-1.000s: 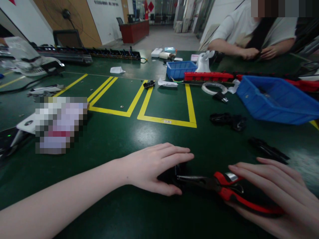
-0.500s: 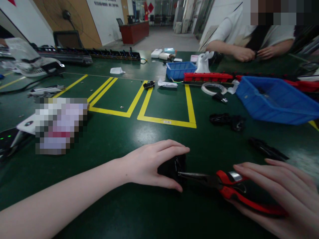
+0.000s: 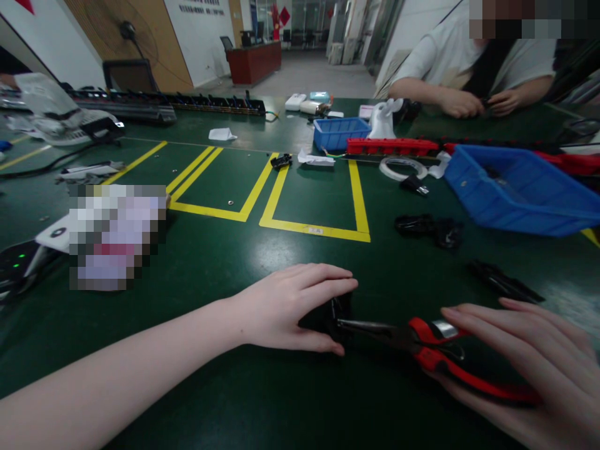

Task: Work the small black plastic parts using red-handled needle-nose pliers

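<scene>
My left hand (image 3: 290, 306) grips a shiny black plastic part (image 3: 341, 309) between thumb and fingers, low over the green table. In my right hand (image 3: 525, 350) are red-handled needle-nose pliers (image 3: 417, 342), their long metal jaws pointing left. The jaw tips touch the near side of the black part. Whether the jaws clamp anything is too dark to tell. Beyond my right hand lies a long black part (image 3: 504, 280), and farther back sit more black pieces (image 3: 429, 230).
A large blue bin (image 3: 525, 194) stands at the right, a smaller blue bin (image 3: 341, 132) farther back. Yellow tape (image 3: 314, 230) marks rectangles on the table. At left lies a blurred-out object (image 3: 117, 237). A co-worker (image 3: 469, 81) sits across, hands together.
Both hands, the black part and the pliers stay almost in place; the view has shifted slightly. The co-worker's hands have moved a little.
</scene>
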Demonstrator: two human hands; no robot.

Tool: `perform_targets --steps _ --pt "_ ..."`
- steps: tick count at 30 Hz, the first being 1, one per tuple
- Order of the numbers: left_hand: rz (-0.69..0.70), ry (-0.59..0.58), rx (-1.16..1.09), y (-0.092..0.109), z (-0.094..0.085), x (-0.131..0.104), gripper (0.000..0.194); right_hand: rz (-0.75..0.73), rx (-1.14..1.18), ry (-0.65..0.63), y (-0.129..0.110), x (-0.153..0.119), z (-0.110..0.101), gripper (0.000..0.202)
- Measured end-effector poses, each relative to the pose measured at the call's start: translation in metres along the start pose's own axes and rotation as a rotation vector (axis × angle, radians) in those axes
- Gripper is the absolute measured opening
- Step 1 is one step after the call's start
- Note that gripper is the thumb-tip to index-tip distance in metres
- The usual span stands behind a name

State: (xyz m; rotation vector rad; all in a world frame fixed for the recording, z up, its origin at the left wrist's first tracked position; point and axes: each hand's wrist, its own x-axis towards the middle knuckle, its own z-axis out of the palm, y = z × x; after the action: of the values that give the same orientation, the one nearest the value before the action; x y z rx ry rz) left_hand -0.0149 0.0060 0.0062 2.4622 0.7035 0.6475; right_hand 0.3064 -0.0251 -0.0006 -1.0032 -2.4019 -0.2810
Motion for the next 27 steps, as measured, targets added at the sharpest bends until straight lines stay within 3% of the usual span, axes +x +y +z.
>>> perform_targets --steps 5,16,27 --pt "0.028 0.025 0.033 -0.001 0.0 0.0 0.069 0.045 -0.023 0.021 -0.003 0.001 0.0 0.071" --pt "0.042 0.05 0.021 -0.001 0.001 0.0 0.068 -0.077 -0.053 -0.021 0.009 -0.004 -0.001 0.074" --pt "0.02 -0.011 0.005 -0.001 0.001 0.001 0.069 -0.051 -0.052 -0.052 0.007 0.0 0.004 0.073"
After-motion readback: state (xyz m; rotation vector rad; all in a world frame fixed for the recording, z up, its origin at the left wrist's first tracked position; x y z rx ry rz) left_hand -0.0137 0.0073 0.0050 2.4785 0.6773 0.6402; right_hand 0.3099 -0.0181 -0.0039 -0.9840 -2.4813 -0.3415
